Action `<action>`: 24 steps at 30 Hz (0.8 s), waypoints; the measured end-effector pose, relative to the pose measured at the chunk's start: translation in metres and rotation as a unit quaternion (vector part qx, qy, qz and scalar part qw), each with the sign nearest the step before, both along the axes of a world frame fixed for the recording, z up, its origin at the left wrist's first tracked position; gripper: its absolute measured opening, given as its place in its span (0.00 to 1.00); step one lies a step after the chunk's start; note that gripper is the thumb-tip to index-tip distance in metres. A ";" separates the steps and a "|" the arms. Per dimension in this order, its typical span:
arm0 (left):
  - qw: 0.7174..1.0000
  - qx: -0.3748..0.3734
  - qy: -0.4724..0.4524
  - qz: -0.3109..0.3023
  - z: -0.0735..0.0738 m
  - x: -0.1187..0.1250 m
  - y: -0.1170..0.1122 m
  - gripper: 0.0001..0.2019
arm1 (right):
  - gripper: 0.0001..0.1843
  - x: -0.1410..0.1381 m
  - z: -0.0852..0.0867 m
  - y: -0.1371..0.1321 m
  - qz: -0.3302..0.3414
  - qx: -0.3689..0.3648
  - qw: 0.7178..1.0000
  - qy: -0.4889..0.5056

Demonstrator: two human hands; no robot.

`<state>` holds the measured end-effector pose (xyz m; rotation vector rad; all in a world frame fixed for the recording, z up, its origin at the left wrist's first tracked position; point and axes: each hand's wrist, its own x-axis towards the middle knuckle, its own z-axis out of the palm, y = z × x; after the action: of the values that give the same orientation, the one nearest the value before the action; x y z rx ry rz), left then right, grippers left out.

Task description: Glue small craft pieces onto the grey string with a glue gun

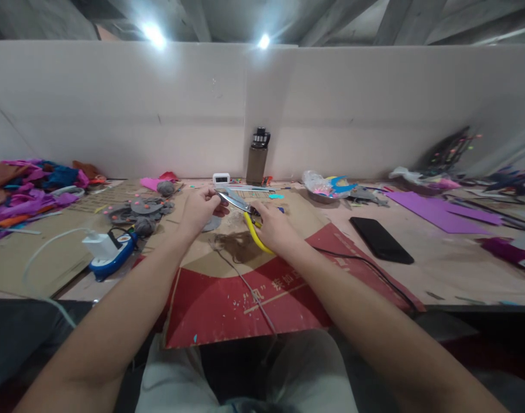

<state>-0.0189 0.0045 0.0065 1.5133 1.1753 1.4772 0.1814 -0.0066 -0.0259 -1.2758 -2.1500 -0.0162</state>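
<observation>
My right hand is wrapped round the handles of a pair of yellow-handled scissors, whose metal blades point left. Close to the blade tips, my left hand is closed with its fingers pressed together; anything in them is too small to make out. Both hands are above a red and brown cardboard sheet. A grey cord runs across this sheet toward my lap. Partly behind my left fingers lies a grey round piece.
A phone and purple sheets lie to the right. At the back stand a dark bottle and a small white clock-like display. Leftward are a blue power strip, grey felt-like pieces and colourful scraps.
</observation>
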 end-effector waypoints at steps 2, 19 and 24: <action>1.000 0.000 -0.012 -0.012 0.000 0.001 -0.001 0.05 | 0.19 0.000 0.000 0.000 -0.002 0.000 1.000 -0.004; 0.978 -0.005 -0.197 -0.068 0.010 0.001 -0.003 0.07 | 0.25 -0.003 0.008 -0.007 0.035 -0.008 0.999 0.032; 0.977 0.002 -0.191 -0.096 0.006 0.000 -0.001 0.06 | 0.26 -0.003 0.011 -0.010 0.026 -0.017 0.999 0.012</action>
<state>-0.0186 0.0035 0.0122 1.2324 0.7774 1.5501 0.1784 -0.0165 -0.0153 -1.2338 -2.1697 0.0577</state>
